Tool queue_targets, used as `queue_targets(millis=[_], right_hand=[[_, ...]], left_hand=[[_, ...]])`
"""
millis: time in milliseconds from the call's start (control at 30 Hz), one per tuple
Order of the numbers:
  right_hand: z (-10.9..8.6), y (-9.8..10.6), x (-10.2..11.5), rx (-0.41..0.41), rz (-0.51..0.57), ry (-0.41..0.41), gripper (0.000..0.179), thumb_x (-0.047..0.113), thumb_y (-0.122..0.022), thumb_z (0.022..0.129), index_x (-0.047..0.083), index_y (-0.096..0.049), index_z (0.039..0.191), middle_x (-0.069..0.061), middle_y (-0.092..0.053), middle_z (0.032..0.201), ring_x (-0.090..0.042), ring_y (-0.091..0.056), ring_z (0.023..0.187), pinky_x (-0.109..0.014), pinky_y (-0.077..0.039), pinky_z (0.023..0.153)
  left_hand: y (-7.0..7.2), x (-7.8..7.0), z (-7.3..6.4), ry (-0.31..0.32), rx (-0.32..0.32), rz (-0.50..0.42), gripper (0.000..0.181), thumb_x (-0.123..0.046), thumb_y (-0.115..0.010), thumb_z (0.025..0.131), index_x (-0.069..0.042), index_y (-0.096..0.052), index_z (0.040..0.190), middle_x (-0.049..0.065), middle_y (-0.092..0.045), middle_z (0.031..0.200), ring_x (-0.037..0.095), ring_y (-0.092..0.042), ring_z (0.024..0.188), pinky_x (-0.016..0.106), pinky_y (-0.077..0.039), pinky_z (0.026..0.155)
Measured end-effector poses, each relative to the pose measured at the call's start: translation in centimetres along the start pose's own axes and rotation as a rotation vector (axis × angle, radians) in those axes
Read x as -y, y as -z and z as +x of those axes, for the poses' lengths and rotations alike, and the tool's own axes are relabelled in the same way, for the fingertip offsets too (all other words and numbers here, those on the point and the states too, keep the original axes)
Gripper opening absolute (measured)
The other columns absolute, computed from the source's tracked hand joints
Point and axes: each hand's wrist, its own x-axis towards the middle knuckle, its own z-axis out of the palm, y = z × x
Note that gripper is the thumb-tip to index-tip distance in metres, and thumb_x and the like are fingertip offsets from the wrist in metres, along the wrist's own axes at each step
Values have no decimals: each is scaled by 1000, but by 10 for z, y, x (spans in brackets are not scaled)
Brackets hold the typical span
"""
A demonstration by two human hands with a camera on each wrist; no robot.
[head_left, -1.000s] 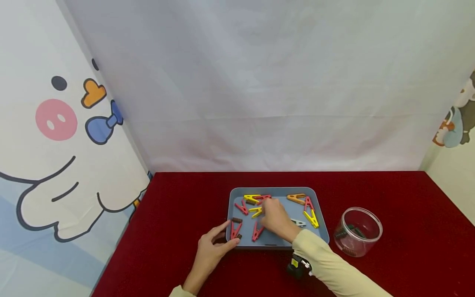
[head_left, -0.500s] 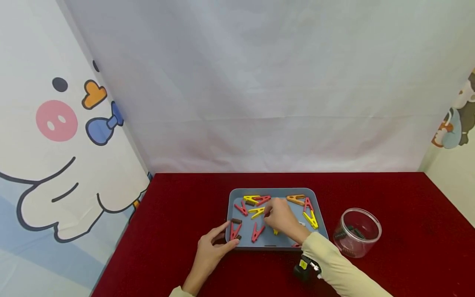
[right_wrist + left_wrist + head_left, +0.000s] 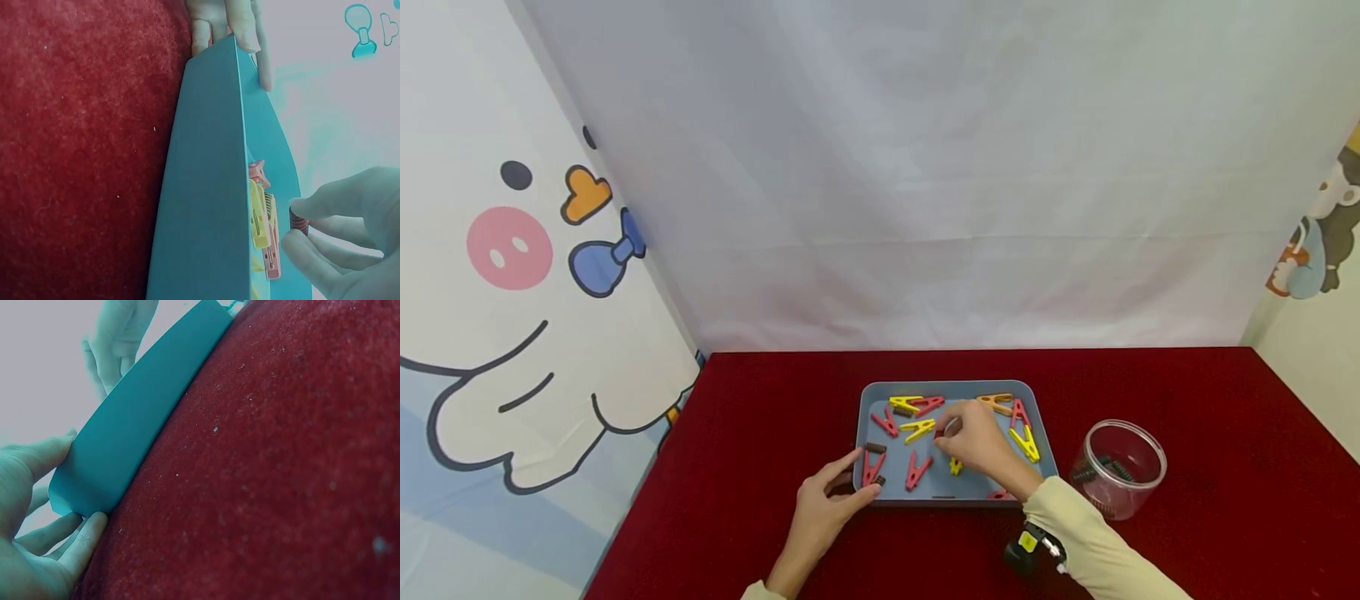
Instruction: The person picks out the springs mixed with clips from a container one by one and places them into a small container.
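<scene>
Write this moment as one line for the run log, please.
left hand: holds tray at near-left corner | right hand: pinches spring over tray | in tray: clips, loose springs | in clear jar: more springs

Clips (image 3: pixel 912 481) in tray (image 3: pixel 955 387); springs (image 3: pixel 1122 471) in jar (image 3: pixel 1138 497), right of tray.

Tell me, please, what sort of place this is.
Probably an indoor workspace, curtained off like a recording booth: plain white cloth hangs behind the red-covered table, and a cartoon-printed sheet closes the left side.
</scene>
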Motion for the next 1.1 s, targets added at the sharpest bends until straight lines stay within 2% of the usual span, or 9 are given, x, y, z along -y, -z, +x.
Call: queue_targets(millis=[167,300,633,900,1100], right_hand=[[-3,1,-2,-22,45,20,11,2,-74,65,6,-66,72,-3,-60,70,-9,-53,56,-25,-43,47],[-6,4,-3,-28,77,32,11,2,-74,66,7,-66,72,-4,-59,76,-11,-54,61,-25,-45,51],[-11,10,-7,-44,149,99,12,2,-73,68,6,-65,77,-4,-59,80,-11,-57,67,-22,-48,59],[-18,14,-13,-49,270,146,15,1,-74,67,2,-67,80,-9,-62,91,-23,-59,74,-26,-50,61],[-21,18,-18,-63,259,136,15,3,-74,67,5,-68,81,-4,-61,94,-18,-59,77,-24,-50,64]], left_hand=[[0,1,0,-1,0,-13,60,-19,-76,68,-9,-53,123,15,-54,115,31,-54,97,22,-48,67],[-1,1,0,-1,-5,-14,60,-17,-76,68,-9,-53,123,15,-55,115,31,-54,98,22,-48,66],[-1,2,0,3,-5,-9,60,-18,-76,68,-9,-53,123,14,-54,117,31,-54,98,22,-48,67],[-1,3,0,2,-8,-1,59,-20,-76,68,-11,-53,122,13,-54,117,29,-54,97,23,-48,67],[-1,3,0,4,-13,-2,59,-21,-76,68,-11,-54,122,12,-55,117,29,-55,97,23,-49,67]])
